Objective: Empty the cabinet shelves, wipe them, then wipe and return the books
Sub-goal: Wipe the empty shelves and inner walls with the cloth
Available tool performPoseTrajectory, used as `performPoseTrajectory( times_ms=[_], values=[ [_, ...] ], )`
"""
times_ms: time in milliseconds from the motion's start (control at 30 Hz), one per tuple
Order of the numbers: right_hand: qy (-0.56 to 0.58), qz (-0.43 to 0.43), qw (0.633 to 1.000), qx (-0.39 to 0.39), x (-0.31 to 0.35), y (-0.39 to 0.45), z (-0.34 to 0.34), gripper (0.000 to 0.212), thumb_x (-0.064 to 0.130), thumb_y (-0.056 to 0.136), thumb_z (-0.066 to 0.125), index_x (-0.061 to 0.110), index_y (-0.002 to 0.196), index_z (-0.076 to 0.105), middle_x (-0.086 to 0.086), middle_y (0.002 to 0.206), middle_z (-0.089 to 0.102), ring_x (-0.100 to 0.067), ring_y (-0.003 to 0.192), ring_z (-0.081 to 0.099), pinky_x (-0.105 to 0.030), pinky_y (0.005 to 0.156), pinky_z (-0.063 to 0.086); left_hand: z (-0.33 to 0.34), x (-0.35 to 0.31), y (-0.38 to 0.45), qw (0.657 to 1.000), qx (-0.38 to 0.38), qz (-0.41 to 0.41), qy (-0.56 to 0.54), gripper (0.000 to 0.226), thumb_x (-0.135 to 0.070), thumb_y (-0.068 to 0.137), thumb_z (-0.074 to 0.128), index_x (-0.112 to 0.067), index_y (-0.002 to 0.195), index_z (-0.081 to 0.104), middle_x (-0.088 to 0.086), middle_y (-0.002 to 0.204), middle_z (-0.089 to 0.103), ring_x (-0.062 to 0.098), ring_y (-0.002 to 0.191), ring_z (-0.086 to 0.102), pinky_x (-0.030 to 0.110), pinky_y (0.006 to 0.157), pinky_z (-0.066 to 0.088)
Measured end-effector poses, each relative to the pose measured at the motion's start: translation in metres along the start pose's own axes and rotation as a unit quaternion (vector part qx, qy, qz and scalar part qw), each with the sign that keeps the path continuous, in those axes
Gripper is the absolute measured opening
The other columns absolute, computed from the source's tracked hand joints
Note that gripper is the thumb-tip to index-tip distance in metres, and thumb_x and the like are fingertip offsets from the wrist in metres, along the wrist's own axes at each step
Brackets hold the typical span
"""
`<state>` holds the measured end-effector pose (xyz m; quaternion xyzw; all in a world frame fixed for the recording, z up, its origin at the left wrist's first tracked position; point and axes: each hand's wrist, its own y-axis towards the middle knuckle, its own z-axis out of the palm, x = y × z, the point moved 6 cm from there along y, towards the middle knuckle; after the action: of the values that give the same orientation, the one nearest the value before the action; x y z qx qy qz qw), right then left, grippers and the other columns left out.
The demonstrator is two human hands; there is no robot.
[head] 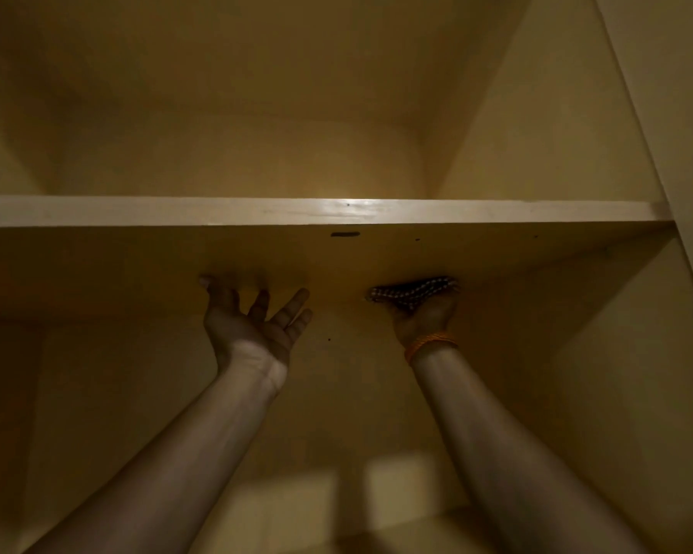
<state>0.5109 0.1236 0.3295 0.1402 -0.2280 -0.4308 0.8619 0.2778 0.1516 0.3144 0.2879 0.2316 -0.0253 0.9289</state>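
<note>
I look up into a dim cream cabinet. A shelf board [137, 211] runs across the view, and I see its underside [497, 257]. My right hand [423, 317], with an orange thread around the wrist, presses a dark checked cloth [413, 291] flat against that underside. My left hand [253, 317] is raised beside it, palm up and fingers spread, with the fingertips close to or touching the underside and nothing in it. No books are in view.
The compartment above the shelf board shows a bare back wall [237, 161]. The cabinet's right side panel [557, 133] slopes up at the right. Pale blurred shapes [401, 485] lie low in the compartment below my arms.
</note>
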Motion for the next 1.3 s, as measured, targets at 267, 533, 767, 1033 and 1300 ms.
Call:
performPoseTrajectory(
  times_ms=[267,533,767,1033,1300],
  values=[
    [0.024,0.145,0.982,0.12,-0.059,-0.086,0.064,0.054,0.043,0.104,0.027,0.007,0.121,0.064,-0.029,0.113,0.066,-0.053,0.086,0.069,-0.064,0.067,0.058,-0.013,-0.027,-0.014,0.994,-0.053,0.065,0.077,0.072,-0.079,0.093,0.028,-0.042,0.154,0.035,-0.003,0.153,0.047,0.031,0.127,0.056,0.055,0.102,0.042],
    [0.126,0.123,0.977,0.124,-0.001,-0.179,0.09,0.045,0.029,0.102,0.034,0.005,0.13,0.06,-0.03,0.128,0.06,-0.054,0.117,0.057,-0.063,0.077,0.057,-0.011,-0.054,-0.029,0.996,-0.032,0.088,0.012,0.052,-0.067,0.099,0.035,-0.041,0.14,0.053,-0.005,0.139,0.058,0.019,0.084,0.075,0.058,0.103,0.046],
    [0.076,-0.077,0.994,0.027,0.067,-0.175,0.066,0.032,0.033,0.104,0.045,0.012,0.12,0.062,-0.02,0.122,0.065,-0.041,0.105,0.064,-0.07,0.074,0.054,-0.009,-0.063,-0.042,0.999,-0.001,0.038,-0.019,0.059,-0.066,0.098,0.041,-0.039,0.15,0.04,0.002,0.149,0.047,0.037,0.085,0.076,0.062,0.107,0.041],
    [0.049,-0.106,0.992,-0.047,0.033,-0.127,0.058,0.046,0.04,0.105,0.027,0.023,0.133,0.059,-0.008,0.128,0.063,-0.031,0.118,0.058,-0.054,0.105,0.046,-0.029,-0.094,-0.05,0.999,0.039,0.004,-0.017,0.057,-0.059,0.099,0.041,-0.032,0.15,0.04,0.01,0.142,0.051,0.046,0.098,0.072,0.062,0.103,0.042],
    [0.032,0.092,0.994,0.047,-0.083,-0.152,0.115,0.066,0.052,0.101,0.014,0.019,0.146,0.048,-0.018,0.148,0.048,-0.05,0.128,0.049,-0.078,0.097,0.037,-0.066,-0.133,-0.047,0.995,-0.029,0.074,0.062,0.053,-0.06,0.097,0.038,-0.038,0.144,0.05,0.0,0.136,0.061,0.035,0.114,0.065,0.062,0.101,0.038]
  ],
)
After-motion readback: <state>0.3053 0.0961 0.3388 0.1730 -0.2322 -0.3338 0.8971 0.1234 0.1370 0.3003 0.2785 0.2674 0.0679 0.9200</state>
